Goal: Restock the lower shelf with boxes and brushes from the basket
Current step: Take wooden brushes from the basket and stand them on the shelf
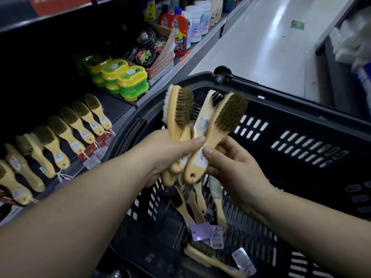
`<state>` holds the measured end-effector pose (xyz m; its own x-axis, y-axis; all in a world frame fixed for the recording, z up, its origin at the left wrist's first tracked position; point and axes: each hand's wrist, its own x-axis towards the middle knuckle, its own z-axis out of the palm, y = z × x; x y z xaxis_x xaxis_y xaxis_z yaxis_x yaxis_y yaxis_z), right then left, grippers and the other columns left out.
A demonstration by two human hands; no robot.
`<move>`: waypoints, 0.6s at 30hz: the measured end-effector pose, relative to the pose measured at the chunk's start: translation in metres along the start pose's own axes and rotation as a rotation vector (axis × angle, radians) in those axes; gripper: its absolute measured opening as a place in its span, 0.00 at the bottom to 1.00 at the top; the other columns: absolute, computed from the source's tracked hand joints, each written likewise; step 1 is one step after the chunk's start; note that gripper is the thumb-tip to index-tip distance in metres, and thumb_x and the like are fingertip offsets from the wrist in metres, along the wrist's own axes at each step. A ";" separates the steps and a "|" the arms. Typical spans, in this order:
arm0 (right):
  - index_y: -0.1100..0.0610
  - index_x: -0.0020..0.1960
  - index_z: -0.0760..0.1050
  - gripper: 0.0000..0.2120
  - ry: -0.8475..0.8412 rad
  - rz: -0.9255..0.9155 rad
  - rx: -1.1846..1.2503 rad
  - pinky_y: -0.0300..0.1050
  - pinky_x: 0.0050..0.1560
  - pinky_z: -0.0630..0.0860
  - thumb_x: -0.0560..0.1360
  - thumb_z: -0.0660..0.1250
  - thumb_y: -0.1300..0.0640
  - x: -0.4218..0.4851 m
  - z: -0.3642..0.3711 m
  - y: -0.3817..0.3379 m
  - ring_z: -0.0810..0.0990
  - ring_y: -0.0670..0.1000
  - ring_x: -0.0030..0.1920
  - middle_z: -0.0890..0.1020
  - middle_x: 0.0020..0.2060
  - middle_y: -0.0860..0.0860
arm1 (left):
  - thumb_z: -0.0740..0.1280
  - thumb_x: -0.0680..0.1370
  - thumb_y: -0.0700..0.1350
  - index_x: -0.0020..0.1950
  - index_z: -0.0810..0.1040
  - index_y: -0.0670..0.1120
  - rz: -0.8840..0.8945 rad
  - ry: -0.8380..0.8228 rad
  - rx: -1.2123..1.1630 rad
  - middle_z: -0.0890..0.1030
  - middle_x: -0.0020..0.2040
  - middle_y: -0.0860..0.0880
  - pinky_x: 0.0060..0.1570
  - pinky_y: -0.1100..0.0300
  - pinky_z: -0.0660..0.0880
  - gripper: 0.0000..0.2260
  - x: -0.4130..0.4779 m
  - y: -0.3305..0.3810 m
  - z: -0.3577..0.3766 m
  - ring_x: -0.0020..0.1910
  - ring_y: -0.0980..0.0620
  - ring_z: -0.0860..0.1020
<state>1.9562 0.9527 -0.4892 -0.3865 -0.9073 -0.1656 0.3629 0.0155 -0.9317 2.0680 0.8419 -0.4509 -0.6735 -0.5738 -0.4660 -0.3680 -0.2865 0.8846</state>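
My left hand grips a bunch of several wooden brushes by their handles, above the black basket. My right hand pinches the handle of one brown-bristled brush that leans against the bunch. Further brushes hang below or lie in the basket with purple tags. On the lower shelf to the left lies a row of several brushes, bristles up and handles toward the shelf edge.
Yellow-green plastic boxes are stacked on the shelf past the brushes, then a carton of black tins and bottles. The light aisle floor runs ahead, with another shelf unit at the right.
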 end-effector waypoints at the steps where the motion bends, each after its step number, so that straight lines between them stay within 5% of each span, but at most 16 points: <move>1: 0.59 0.56 0.74 0.16 0.006 -0.001 -0.027 0.44 0.44 0.81 0.69 0.68 0.57 0.002 0.000 -0.001 0.84 0.55 0.46 0.84 0.47 0.57 | 0.76 0.59 0.55 0.48 0.81 0.44 0.004 -0.018 0.018 0.84 0.43 0.39 0.49 0.36 0.77 0.23 0.000 0.000 0.000 0.46 0.34 0.82; 3: 0.59 0.49 0.73 0.13 0.015 0.006 -0.088 0.42 0.39 0.80 0.68 0.69 0.54 0.006 -0.003 -0.002 0.84 0.54 0.40 0.84 0.40 0.56 | 0.76 0.54 0.58 0.43 0.80 0.44 -0.004 -0.059 0.077 0.82 0.33 0.43 0.29 0.52 0.78 0.24 -0.001 0.000 -0.002 0.28 0.42 0.79; 5: 0.59 0.46 0.73 0.13 0.002 0.005 -0.150 0.40 0.36 0.79 0.68 0.69 0.51 0.009 -0.006 -0.003 0.83 0.51 0.36 0.84 0.36 0.54 | 0.78 0.59 0.52 0.42 0.80 0.43 -0.033 -0.108 0.103 0.79 0.27 0.45 0.20 0.63 0.70 0.18 -0.001 0.000 -0.004 0.20 0.52 0.74; 9: 0.53 0.41 0.79 0.09 -0.043 0.033 -0.180 0.36 0.35 0.78 0.68 0.68 0.47 0.013 -0.017 -0.001 0.81 0.46 0.33 0.83 0.33 0.51 | 0.80 0.60 0.41 0.49 0.82 0.43 -0.072 -0.032 0.198 0.85 0.36 0.43 0.31 0.56 0.79 0.19 0.002 -0.002 -0.007 0.33 0.46 0.83; 12: 0.51 0.43 0.80 0.15 -0.216 0.243 -0.267 0.38 0.40 0.78 0.72 0.63 0.41 0.010 -0.038 0.009 0.81 0.48 0.38 0.82 0.37 0.51 | 0.80 0.60 0.42 0.47 0.80 0.42 -0.084 0.020 0.286 0.83 0.34 0.40 0.27 0.53 0.78 0.19 0.002 -0.002 -0.006 0.28 0.42 0.81; 15: 0.56 0.49 0.77 0.15 -0.538 0.602 -0.835 0.42 0.47 0.76 0.78 0.59 0.45 -0.003 -0.068 0.051 0.79 0.49 0.44 0.80 0.42 0.50 | 0.80 0.60 0.43 0.47 0.80 0.42 -0.078 0.054 0.333 0.84 0.37 0.39 0.35 0.46 0.80 0.19 0.003 -0.002 -0.006 0.33 0.39 0.82; 18: 0.60 0.61 0.72 0.17 -0.854 0.784 -1.444 0.50 0.61 0.72 0.80 0.56 0.50 -0.028 -0.091 0.114 0.77 0.54 0.56 0.78 0.56 0.56 | 0.80 0.60 0.43 0.44 0.79 0.43 -0.077 0.031 0.331 0.82 0.31 0.43 0.24 0.59 0.74 0.17 0.003 -0.001 -0.005 0.25 0.45 0.79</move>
<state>1.9315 1.0186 -0.6206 0.1395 -0.4482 -0.8830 -0.8693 0.3716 -0.3260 2.0697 0.8364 -0.4536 -0.6177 -0.5848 -0.5258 -0.6086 -0.0679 0.7905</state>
